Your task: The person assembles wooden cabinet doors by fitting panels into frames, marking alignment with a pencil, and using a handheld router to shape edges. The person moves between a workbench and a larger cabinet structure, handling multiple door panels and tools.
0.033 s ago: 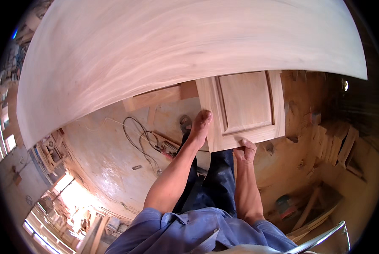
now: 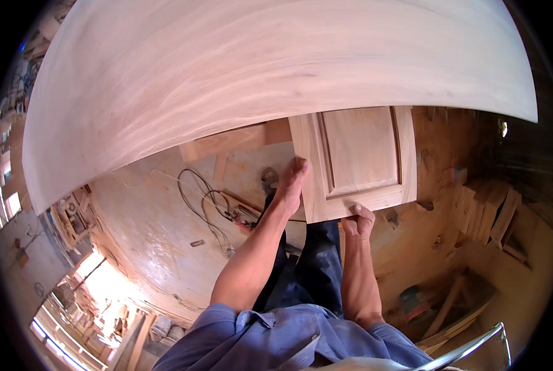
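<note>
Currently both hands are closed on the wooden panel door (image 2: 363, 151): left hand (image 2: 294, 179) wraps its left edge, right hand (image 2: 358, 221) pinches the near edge, thumb on top, fingers hidden underneath. Door is in front of the body; its far end is hidden by the big pale board (image 2: 276, 68). Dark cable (image 2: 193, 201) loops left of the legs (image 2: 320, 253), wood offcuts (image 2: 489, 207) right. Floor (image 2: 147, 216) is smooth, stained, glare lower left.

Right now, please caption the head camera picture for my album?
Left hand and right hand hold a framed wooden panel, partly hidden by a pale board.
</note>
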Available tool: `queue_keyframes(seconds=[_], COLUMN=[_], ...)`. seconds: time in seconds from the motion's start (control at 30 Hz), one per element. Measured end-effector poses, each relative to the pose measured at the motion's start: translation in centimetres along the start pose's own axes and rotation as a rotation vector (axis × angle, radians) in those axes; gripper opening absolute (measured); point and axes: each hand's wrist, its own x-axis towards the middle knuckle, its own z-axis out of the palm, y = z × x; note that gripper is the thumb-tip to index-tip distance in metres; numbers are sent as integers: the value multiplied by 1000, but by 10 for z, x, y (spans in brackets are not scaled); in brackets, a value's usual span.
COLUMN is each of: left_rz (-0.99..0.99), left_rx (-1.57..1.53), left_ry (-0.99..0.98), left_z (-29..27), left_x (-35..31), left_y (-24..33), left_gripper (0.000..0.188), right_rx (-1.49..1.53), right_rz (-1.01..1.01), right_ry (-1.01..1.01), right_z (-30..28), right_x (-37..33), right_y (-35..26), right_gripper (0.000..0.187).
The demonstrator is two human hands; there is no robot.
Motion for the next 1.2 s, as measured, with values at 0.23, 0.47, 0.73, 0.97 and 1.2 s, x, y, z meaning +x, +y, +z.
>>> queue_keyframes(seconds=[0.23, 0.47, 0.73, 0.97, 1.2], left_rz=[151, 247, 215, 305, 307], left_rx=[-829, -986, -1024, -985, -930], left_ry=[174, 220, 330, 226, 266], left_z=[-21, -32, -21, -27, -26], left_x=[73, 73, 57, 58, 60], left_y=[58, 38, 44, 36, 35], left_gripper=[30, 35, 37, 39, 35], right_rx=[-30, -46, -25, -74, -65], right_rz=[-19, -49, -6, -15, -74], right_ry=[-28, -66, -86, -92, 6], right_z=[-7, -29, -67, -55, -41], right_x=[14, 26, 53, 38, 32], right_y=[1, -1, 10, 15, 21], right_gripper=[72, 69, 65, 67, 64])
